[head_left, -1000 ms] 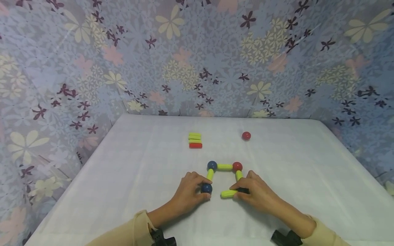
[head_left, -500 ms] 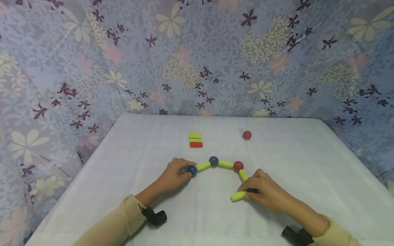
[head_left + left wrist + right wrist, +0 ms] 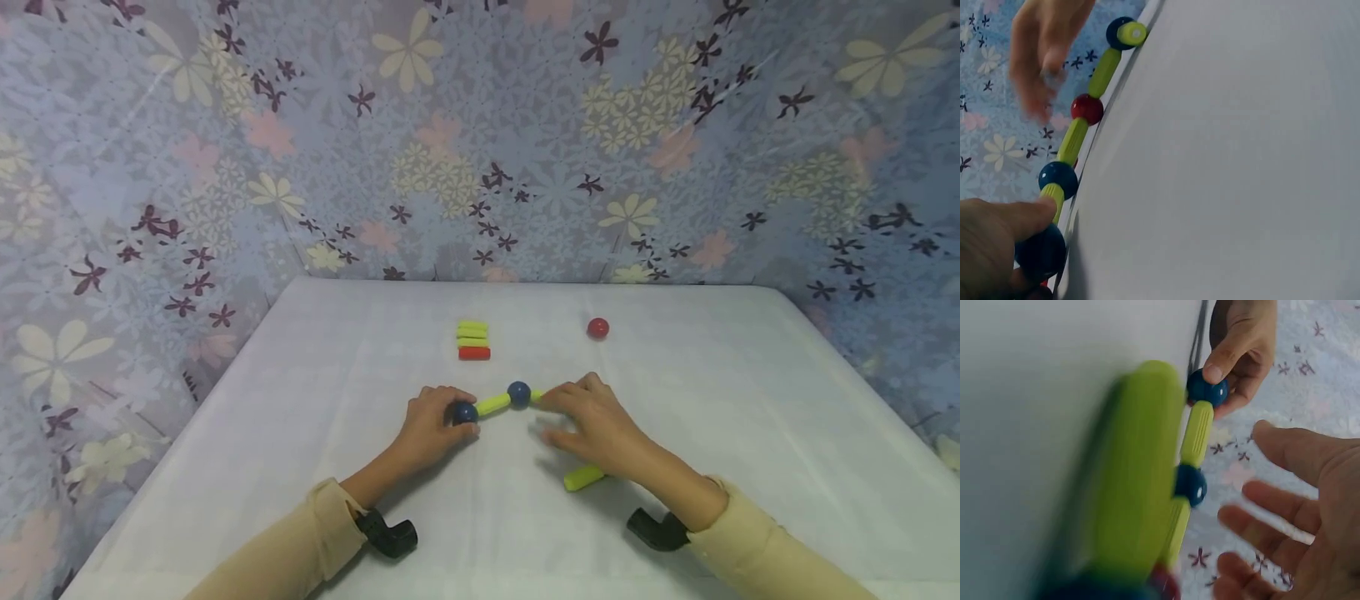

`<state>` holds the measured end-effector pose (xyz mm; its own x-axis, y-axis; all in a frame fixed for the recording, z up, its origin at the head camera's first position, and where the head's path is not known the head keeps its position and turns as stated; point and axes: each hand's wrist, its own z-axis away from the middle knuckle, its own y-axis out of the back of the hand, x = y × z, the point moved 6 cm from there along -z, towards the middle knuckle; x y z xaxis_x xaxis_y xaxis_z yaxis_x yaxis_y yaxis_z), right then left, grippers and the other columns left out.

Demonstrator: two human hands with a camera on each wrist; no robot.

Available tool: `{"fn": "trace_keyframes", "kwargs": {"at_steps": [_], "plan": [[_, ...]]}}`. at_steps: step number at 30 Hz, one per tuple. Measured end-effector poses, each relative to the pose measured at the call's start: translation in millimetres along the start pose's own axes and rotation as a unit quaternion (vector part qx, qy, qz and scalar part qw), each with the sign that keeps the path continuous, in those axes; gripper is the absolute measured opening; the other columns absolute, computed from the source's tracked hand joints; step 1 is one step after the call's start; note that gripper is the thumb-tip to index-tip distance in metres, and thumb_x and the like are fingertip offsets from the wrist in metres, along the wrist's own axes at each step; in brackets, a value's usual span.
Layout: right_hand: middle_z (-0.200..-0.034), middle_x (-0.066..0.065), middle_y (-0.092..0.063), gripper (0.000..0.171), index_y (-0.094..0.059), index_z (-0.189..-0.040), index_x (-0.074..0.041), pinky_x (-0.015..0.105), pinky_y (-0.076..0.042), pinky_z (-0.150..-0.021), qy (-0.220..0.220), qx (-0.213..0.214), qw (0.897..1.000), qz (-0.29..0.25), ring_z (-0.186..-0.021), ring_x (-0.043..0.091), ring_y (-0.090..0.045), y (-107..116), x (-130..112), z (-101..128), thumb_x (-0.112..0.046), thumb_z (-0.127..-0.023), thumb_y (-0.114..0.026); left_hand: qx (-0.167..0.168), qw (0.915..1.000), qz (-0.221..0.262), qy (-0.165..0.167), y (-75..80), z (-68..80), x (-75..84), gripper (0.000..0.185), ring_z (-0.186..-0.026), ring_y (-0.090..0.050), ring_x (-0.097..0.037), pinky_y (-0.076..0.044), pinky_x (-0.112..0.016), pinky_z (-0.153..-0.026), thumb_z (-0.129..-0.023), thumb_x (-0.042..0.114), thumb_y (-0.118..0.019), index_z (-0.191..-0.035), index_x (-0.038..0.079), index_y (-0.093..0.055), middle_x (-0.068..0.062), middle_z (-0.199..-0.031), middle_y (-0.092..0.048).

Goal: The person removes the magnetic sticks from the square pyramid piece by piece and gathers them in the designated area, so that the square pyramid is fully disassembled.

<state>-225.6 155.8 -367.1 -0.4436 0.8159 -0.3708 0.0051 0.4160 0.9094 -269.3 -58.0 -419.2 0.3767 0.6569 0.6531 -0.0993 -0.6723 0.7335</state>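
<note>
Nearest, two beige sleeves [image 3: 288,542] reach in from the lower edge, a black wrist mount [image 3: 393,537] beside each cuff. Just beyond, the yellow end rod [image 3: 583,477] of a ball-and-rod chain lies on the white table [image 3: 337,350], partly under the right forearm. The right hand [image 3: 596,423] has thumb and fingers spread apart and holds nothing. To its left, the left hand [image 3: 433,425] pinches a blue end ball [image 3: 465,413] between thumb and fingers. From there the chain runs rightward: a yellow rod [image 3: 493,405], then a second blue ball [image 3: 519,394], then another yellow rod passing behind the right fingers.

Farther back, three yellow rods [image 3: 472,334] lie side by side with one red rod [image 3: 474,353]; a loose red ball [image 3: 597,328] sits well to their right. A flowered cloth [image 3: 480,142] fills the background.

The right hand hides the chain's red ball [image 3: 1087,109] and third blue ball [image 3: 1120,33] from the head view; the left wrist view shows both. There, the right hand is blurred. The right wrist view blurs the end rod.
</note>
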Motion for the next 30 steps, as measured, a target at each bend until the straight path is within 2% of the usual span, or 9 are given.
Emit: {"fn": "trace_keyframes", "kwargs": {"at_steps": [5,10,13,17,24,30], "plan": [[-0.13,0.004,-0.059,0.056,-0.058,-0.127,-0.015,0.042,-0.039,-0.087,-0.017,-0.033,0.999,0.015,-0.11,0.027,-0.045,-17,-11,-40,-0.034,-0.078,-0.075,0.017,0.9998,-0.009,-0.008,-4.0,2.0,9.5,0.033,-0.095,-0.049,-0.019,-0.033,-0.044,-0.088,-0.076,0.024,-0.076,-0.106,0.015,-0.065,-0.004,-0.105,-0.067],[-0.126,0.005,-0.061,0.054,-0.06,-0.126,-0.014,0.046,-0.039,-0.09,-0.027,-0.079,0.996,0.016,-0.111,0.028,-0.047,-30,-11,-56,-0.031,-0.077,-0.076,0.011,0.9998,-0.013,-0.013,-7.0,4.0,16.5,0.034,-0.095,-0.049,-0.018,-0.033,-0.042,-0.087,-0.076,0.025,-0.076,-0.105,0.014,-0.064,-0.004,-0.103,-0.067],[-0.124,0.003,-0.063,0.048,-0.063,-0.121,-0.015,0.045,-0.04,-0.088,-0.025,-0.096,0.995,0.014,-0.109,0.025,-0.048,-35,-9,-55,-0.029,-0.077,-0.076,0.006,0.9997,-0.019,-0.014,-6.6,4.6,17.5,0.033,-0.095,-0.049,-0.018,-0.033,-0.043,-0.088,-0.076,0.025,-0.076,-0.105,0.014,-0.065,-0.003,-0.103,-0.067],[-0.119,0.002,-0.064,0.042,-0.066,-0.116,-0.016,0.042,-0.04,-0.087,-0.016,-0.095,0.995,0.011,-0.104,0.022,-0.049,-38,-8,-48,-0.028,-0.077,-0.076,0.006,0.9992,-0.033,-0.022,-4.0,3.2,16.5,0.033,-0.095,-0.049,-0.019,-0.034,-0.043,-0.087,-0.076,0.025,-0.076,-0.106,0.016,-0.066,-0.003,-0.1,-0.066],[-0.105,-0.003,-0.066,0.036,-0.067,-0.113,-0.017,0.03,-0.041,-0.078,-0.019,-0.095,0.995,-0.002,-0.09,0.013,-0.048,-39,-4,-36,-0.029,-0.08,-0.074,0.014,0.999,-0.024,-0.035,-0.8,1.8,15.1,0.033,-0.095,-0.049,-0.019,-0.033,-0.042,-0.087,-0.077,0.023,-0.074,-0.108,0.016,-0.067,-0.003,-0.102,-0.067],[-0.094,-0.007,-0.065,0.025,-0.071,-0.101,-0.019,0.028,-0.043,-0.075,-0.035,-0.085,0.996,-0.019,-0.084,0.01,-0.05,-40,2,-34,-0.027,-0.078,-0.075,-0.024,0.9982,-0.039,-0.037,-11.0,6.7,19.7,0.039,-0.095,-0.047,-0.017,-0.034,-0.039,-0.086,-0.077,0.032,-0.074,-0.112,0.017,-0.065,-0.002,-0.102,-0.064]]}}
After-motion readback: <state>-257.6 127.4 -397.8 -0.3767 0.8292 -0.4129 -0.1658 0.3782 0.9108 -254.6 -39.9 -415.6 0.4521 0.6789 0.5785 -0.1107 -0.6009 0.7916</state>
